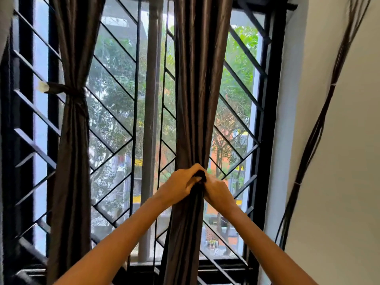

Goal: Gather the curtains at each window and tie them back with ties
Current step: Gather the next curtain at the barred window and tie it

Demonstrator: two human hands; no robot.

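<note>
Two dark brown satin curtains hang before a barred window. The left curtain is cinched at mid-height by a matching tie with a pale tag end. The right curtain is bunched together at my hands. My left hand and my right hand meet on it, both gripping a dark tie wrapped round the gathered cloth. Most of that tie is hidden under my fingers.
A black window grille with diagonal bars stands behind the curtains, and a grey post runs down the middle. A white wall is on the right, with a bundle of dark cables running down it.
</note>
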